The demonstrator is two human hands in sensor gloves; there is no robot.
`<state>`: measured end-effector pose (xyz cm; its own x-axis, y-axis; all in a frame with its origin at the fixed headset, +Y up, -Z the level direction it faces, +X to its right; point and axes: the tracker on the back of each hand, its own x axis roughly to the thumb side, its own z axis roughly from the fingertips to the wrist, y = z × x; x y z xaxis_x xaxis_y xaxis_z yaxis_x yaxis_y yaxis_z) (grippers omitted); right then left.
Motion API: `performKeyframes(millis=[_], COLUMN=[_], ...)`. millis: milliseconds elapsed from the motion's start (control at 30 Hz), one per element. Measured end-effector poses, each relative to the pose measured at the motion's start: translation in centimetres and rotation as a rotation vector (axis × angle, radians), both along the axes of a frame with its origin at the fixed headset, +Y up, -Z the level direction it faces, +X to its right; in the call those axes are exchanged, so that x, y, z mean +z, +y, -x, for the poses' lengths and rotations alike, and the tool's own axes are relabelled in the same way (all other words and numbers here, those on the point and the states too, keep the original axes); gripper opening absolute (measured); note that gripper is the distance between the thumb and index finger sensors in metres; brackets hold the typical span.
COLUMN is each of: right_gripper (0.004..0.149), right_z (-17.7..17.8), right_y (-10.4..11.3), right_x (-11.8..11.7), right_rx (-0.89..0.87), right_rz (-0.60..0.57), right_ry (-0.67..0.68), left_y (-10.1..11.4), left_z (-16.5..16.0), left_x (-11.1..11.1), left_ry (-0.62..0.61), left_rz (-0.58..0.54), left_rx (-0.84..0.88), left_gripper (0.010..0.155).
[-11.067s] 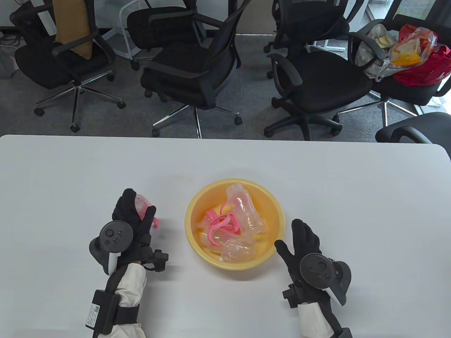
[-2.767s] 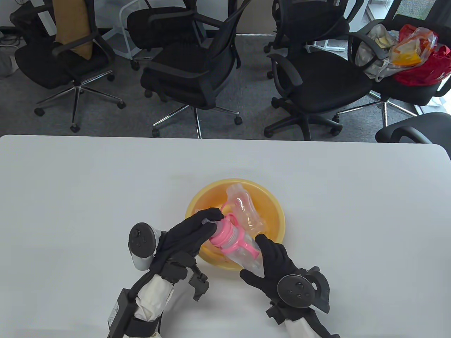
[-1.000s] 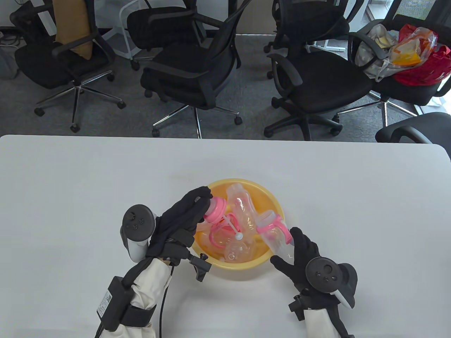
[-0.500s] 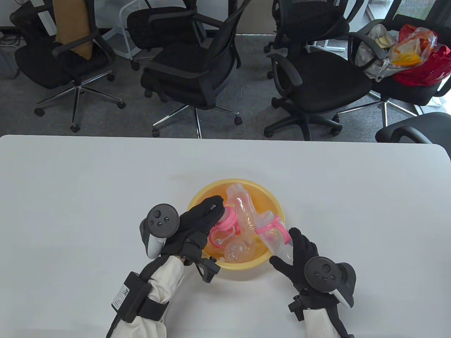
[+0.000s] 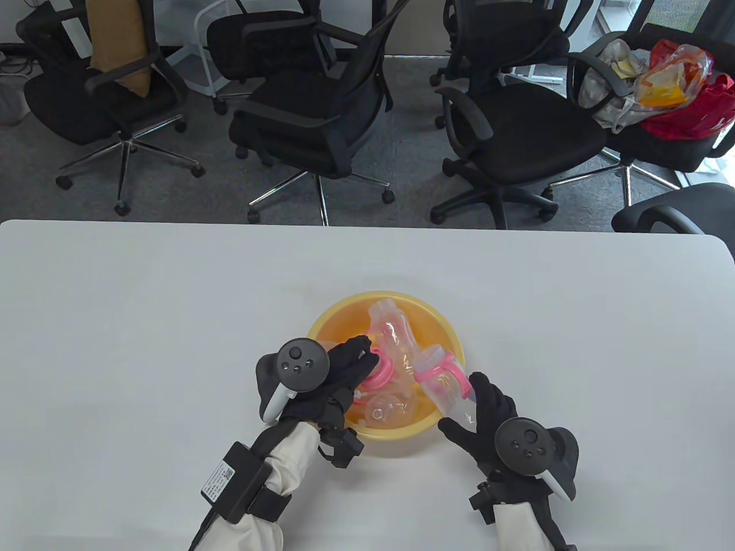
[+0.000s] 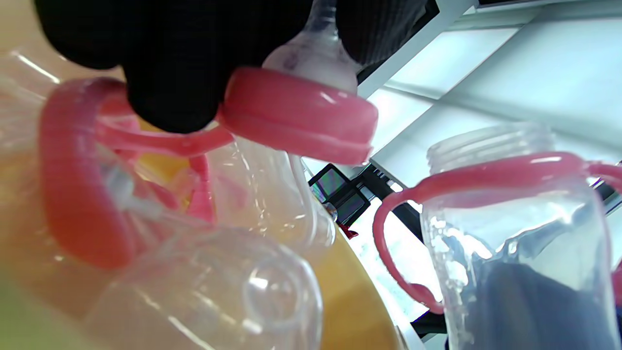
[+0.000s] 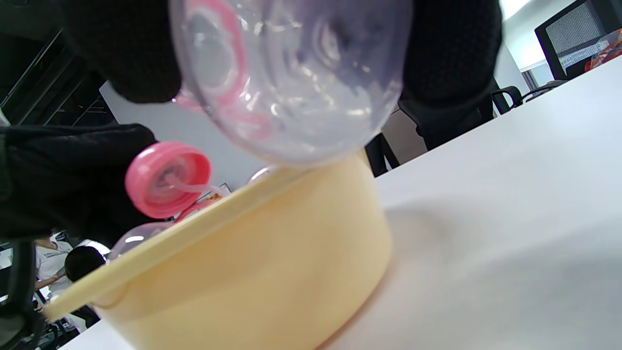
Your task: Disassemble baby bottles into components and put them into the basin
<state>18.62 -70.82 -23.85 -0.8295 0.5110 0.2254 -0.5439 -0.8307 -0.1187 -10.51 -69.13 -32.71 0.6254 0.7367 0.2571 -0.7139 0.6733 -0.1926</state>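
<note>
Left hand (image 5: pixel 336 376) reaches into the yellow basin (image 5: pixel 436 321) at the middle of the white bench (image 5: pixel 143 298), fingers pinching a pink screw cap (image 6: pixel 301 114) with its teat just above the loose parts. Right hand (image 5: pixel 488 413) grips a clear bottle (image 5: pixel 445 390) by its base, tilted over the basin's right rim; the neck is open, and a pink handle ring (image 6: pixel 486 175) sits on it. Clear bottles and pink handles lie in the basin.

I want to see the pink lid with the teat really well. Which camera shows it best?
The left wrist view: the pink lid fills the frame, its teat pinched by the left hand. The right wrist view shows its underside. In the table view it is mostly hidden.
</note>
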Motion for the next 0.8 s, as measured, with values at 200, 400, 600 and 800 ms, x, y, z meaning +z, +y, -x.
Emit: performKeyframes(millis=[200, 400, 600, 800], right_gripper=[0.089, 0.089, 0.089, 0.089], right_z=[0.0, 0.0, 0.0, 0.2], right_y=[0.0, 0.0, 0.0, 0.0], right_x=[0.0, 0.0, -0.1, 0.0], right_rx=[-0.005, -0.006, -0.01, -0.016], right_rz=[0.003, 0.005, 0.004, -0.004], right_ry=[-0.001, 0.0, 0.0, 0.011], left_y=[-0.2, -0.6, -0.1, 1.2], left_z=[-0.8, -1.4, -1.0, -0.1], left_x=[0.0, -0.1, -0.1, 0.4], left_ry=[0.021, 0.011, 0.008, -0.036], left_rz=[0.005, 0.039, 0.046, 0.015], left_rx=[-0.07, -0.185, -0.119, 0.002], left_gripper=[0.053, 0.056, 0.058, 0.061])
